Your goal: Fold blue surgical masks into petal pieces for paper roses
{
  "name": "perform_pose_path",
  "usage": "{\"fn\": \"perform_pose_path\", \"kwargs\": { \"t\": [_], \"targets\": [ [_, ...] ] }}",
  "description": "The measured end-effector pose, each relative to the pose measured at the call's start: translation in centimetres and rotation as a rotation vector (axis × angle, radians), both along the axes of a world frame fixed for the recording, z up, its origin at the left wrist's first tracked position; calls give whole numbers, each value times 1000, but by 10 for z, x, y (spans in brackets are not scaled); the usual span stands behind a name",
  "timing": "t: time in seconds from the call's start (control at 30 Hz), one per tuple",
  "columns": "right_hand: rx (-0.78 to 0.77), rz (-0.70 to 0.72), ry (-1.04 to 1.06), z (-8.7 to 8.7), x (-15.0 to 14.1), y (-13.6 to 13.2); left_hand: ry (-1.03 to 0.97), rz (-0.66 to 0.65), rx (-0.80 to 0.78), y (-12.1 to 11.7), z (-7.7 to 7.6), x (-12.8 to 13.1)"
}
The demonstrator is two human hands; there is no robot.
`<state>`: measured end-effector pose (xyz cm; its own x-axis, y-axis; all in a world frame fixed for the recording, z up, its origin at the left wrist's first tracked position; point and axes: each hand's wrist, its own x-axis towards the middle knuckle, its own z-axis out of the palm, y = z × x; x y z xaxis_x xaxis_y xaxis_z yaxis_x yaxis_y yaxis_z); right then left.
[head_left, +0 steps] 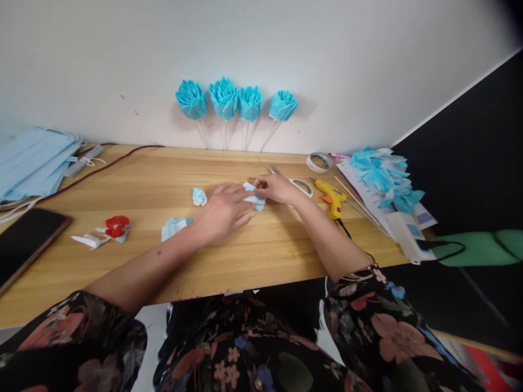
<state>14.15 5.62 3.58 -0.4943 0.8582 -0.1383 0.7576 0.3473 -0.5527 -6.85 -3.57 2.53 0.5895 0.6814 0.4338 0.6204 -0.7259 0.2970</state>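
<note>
Over the middle of the table, my right hand [278, 189] has its fingertips pinched on the edge of a small light-blue piece of mask fabric [257, 201]. My left hand [224, 211] lies beside it with its fingers stretched out, the fingertips reaching the piece's left side. Behind my right hand lie scissors [304, 187] with white handles, partly hidden by it. Left of my left hand is a crumpled blue-and-white scrap [199, 196]. More cut light-blue fabric [175, 227] is half covered by my left wrist.
Several blue fabric flowers [224, 99] on sticks lean against the wall. A yellow glue gun [333, 198], a tape roll [319, 162] and blue petals [382, 177] lie right. Left are masks [35, 160], a phone [28, 242] and a red-and-white scrap [117, 227].
</note>
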Motion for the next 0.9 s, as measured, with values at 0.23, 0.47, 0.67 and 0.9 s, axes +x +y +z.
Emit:
{"fn": "perform_pose_path", "kwargs": {
  "t": [0.23,0.47,0.67,0.9],
  "targets": [
    [-83,46,380,17,6,-28,-582,263,-118,19,11,-17],
    [-315,127,520,39,7,-36,-824,329,-148,30,15,-30],
    [-116,157,270,0,-12,-3,-915,364,-110,42,17,-43],
    [341,119,150,2,-30,-11,-941,427,-109,54,10,-57]
  ]
}}
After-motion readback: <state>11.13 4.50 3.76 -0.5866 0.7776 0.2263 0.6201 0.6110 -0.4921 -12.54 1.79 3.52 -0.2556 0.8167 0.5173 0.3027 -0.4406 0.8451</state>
